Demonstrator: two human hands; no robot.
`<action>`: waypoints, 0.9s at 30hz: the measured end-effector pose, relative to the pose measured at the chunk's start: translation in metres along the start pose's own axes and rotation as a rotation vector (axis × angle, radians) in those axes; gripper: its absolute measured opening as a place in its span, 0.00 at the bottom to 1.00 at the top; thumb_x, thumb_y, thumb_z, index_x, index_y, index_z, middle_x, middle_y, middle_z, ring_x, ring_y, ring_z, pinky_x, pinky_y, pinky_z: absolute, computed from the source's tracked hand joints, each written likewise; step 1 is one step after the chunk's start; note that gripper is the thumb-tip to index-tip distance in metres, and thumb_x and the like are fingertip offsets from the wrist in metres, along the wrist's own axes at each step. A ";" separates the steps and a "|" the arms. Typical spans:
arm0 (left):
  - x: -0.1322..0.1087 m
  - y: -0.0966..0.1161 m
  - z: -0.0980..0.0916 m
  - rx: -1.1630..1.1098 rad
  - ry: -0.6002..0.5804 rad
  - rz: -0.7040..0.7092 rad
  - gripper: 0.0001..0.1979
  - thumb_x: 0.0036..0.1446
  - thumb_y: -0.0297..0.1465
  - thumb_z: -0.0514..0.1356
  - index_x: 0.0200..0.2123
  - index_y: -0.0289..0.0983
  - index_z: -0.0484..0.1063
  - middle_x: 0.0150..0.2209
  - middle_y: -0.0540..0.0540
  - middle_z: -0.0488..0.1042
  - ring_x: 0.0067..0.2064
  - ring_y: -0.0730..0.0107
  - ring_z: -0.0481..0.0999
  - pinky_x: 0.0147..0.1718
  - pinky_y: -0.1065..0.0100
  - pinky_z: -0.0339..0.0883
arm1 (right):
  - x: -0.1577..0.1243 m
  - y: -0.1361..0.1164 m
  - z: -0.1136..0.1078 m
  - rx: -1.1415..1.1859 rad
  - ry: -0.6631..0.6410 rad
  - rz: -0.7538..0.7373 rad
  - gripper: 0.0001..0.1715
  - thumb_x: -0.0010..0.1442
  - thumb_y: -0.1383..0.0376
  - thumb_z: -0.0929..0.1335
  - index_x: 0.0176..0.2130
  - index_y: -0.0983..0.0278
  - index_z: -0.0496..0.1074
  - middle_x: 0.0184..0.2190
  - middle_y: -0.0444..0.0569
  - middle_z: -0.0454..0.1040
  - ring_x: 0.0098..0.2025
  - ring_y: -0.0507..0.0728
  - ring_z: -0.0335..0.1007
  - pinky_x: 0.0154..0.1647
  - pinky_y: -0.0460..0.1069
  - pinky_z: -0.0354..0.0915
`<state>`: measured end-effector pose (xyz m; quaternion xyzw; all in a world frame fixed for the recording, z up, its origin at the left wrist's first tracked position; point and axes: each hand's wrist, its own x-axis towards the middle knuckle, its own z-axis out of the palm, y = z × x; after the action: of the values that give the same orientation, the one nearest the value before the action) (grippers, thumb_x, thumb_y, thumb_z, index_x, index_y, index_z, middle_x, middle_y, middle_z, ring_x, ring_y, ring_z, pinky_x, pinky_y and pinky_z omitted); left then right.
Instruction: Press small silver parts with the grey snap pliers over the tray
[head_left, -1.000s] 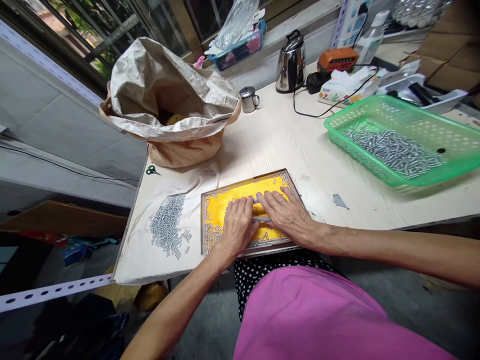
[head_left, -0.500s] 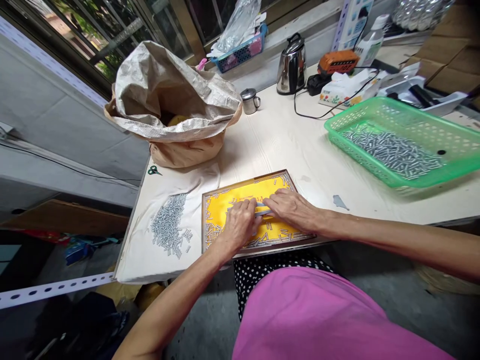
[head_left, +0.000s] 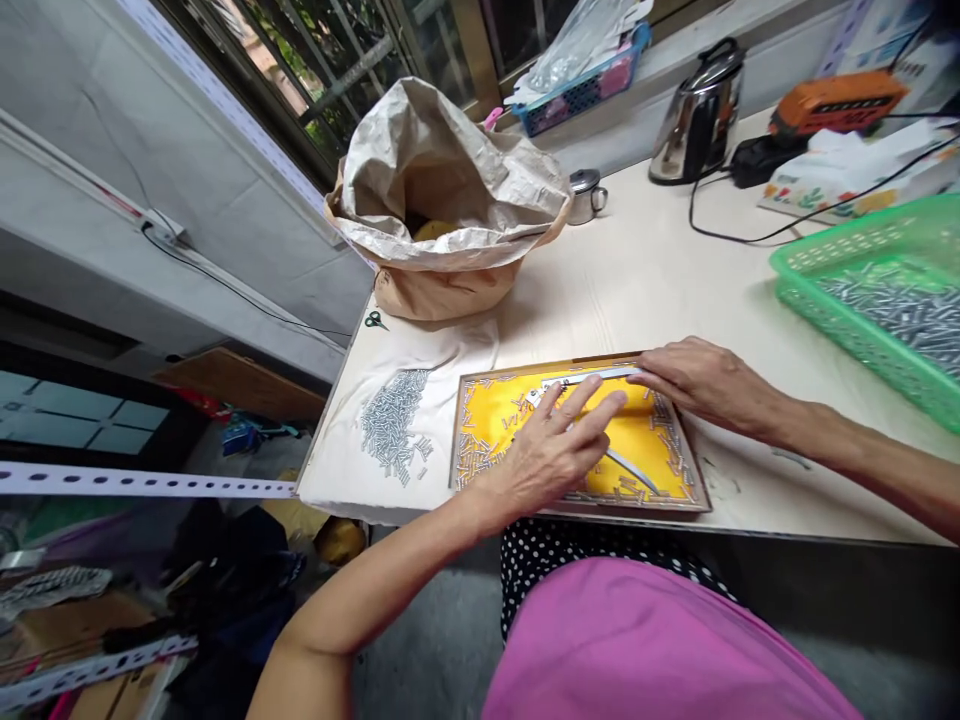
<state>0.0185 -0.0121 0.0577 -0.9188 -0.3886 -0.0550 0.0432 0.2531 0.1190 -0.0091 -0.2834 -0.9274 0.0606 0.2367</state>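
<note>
A shallow tray with a yellow base point(head_left: 637, 425) lies at the table's front edge, with small metal pins scattered along its sides. My left hand point(head_left: 559, 450) is over its middle, fingers spread. A curved grey strip point(head_left: 632, 468) shows below those fingers and runs toward the front right; its other end is hidden. At the tray's far right corner, my right hand point(head_left: 705, 378) pinches the end of a thin pale strip point(head_left: 611, 374) lying along the far side. Left of the tray, a pile of metal pins point(head_left: 394, 415) rests on a white cloth.
A large paper sack point(head_left: 450, 285) stands open behind the pin pile, with small scissors point(head_left: 375, 320) to its left. A lidded metal cup point(head_left: 585, 197) and a kettle point(head_left: 697, 120) stand farther back. A green basket point(head_left: 862, 320) at right holds more pins.
My hands have moved apart from the tray's middle. The right is now at the far right corner with a strip; the left has spread its fingers. The view has swung left.
</note>
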 end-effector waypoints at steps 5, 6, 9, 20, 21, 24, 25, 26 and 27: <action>-0.070 -0.047 -0.001 0.191 0.083 -0.853 0.15 0.68 0.35 0.52 0.37 0.36 0.76 0.46 0.37 0.75 0.52 0.55 0.73 0.48 0.57 0.70 | -0.018 0.005 -0.004 -0.048 -0.003 0.046 0.23 0.71 0.52 0.56 0.30 0.60 0.64 0.25 0.47 0.69 0.30 0.56 0.64 0.39 0.52 0.57; -0.088 -0.057 -0.001 0.244 0.020 -1.019 0.16 0.68 0.36 0.52 0.35 0.36 0.77 0.43 0.36 0.75 0.50 0.53 0.72 0.45 0.58 0.69 | -0.023 0.006 -0.003 -0.048 -0.009 0.055 0.23 0.71 0.52 0.56 0.30 0.60 0.64 0.25 0.47 0.69 0.29 0.56 0.64 0.39 0.53 0.57; -0.136 -0.080 0.007 0.171 -0.252 -1.286 0.14 0.63 0.38 0.58 0.32 0.35 0.77 0.41 0.36 0.76 0.49 0.51 0.72 0.40 0.61 0.66 | -0.030 0.007 0.004 -0.047 -0.017 0.071 0.24 0.71 0.51 0.55 0.30 0.60 0.64 0.26 0.48 0.69 0.30 0.56 0.65 0.39 0.53 0.58; -0.193 -0.098 0.036 -0.172 -0.296 -1.387 0.06 0.56 0.29 0.59 0.29 0.37 0.75 0.34 0.44 0.81 0.39 0.63 0.78 0.37 0.69 0.62 | -0.016 -0.015 0.009 -0.064 -0.022 0.016 0.26 0.72 0.51 0.54 0.30 0.61 0.64 0.26 0.46 0.70 0.30 0.55 0.64 0.42 0.51 0.58; -0.195 -0.098 0.035 -0.167 -0.277 -1.381 0.07 0.56 0.28 0.58 0.29 0.37 0.76 0.34 0.44 0.81 0.40 0.63 0.78 0.39 0.69 0.63 | -0.015 -0.015 0.008 -0.072 -0.019 0.017 0.26 0.72 0.51 0.54 0.30 0.61 0.64 0.26 0.46 0.70 0.30 0.54 0.64 0.41 0.51 0.57; -0.188 -0.094 0.030 -0.175 -0.123 -1.396 0.07 0.55 0.27 0.58 0.32 0.36 0.77 0.38 0.42 0.81 0.42 0.61 0.79 0.41 0.68 0.66 | -0.014 -0.015 0.008 -0.083 -0.012 0.017 0.27 0.72 0.51 0.53 0.29 0.61 0.65 0.25 0.45 0.70 0.28 0.53 0.61 0.40 0.51 0.56; -0.180 -0.091 0.027 -0.250 -0.051 -1.406 0.08 0.55 0.28 0.58 0.34 0.35 0.78 0.38 0.42 0.81 0.41 0.62 0.79 0.40 0.68 0.67 | -0.013 -0.017 0.007 -0.090 -0.014 0.012 0.28 0.72 0.51 0.52 0.29 0.62 0.65 0.25 0.45 0.69 0.28 0.53 0.60 0.40 0.50 0.55; -0.170 -0.085 0.025 -0.372 0.023 -1.409 0.09 0.54 0.30 0.59 0.36 0.35 0.78 0.38 0.42 0.81 0.38 0.63 0.79 0.38 0.68 0.69 | -0.011 -0.018 0.006 -0.103 -0.020 0.004 0.29 0.72 0.51 0.52 0.29 0.62 0.65 0.25 0.45 0.70 0.28 0.53 0.60 0.40 0.50 0.55; -0.158 -0.078 0.024 -0.525 0.092 -1.403 0.10 0.54 0.32 0.60 0.37 0.34 0.78 0.37 0.43 0.81 0.34 0.65 0.79 0.36 0.68 0.70 | -0.010 -0.020 0.005 -0.120 -0.028 -0.007 0.29 0.72 0.51 0.51 0.29 0.62 0.65 0.25 0.45 0.69 0.28 0.52 0.59 0.40 0.50 0.54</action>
<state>-0.1457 -0.0668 0.0158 -0.4324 -0.8550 -0.1990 -0.2063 0.2482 0.0973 -0.0123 -0.2931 -0.9335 0.0080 0.2064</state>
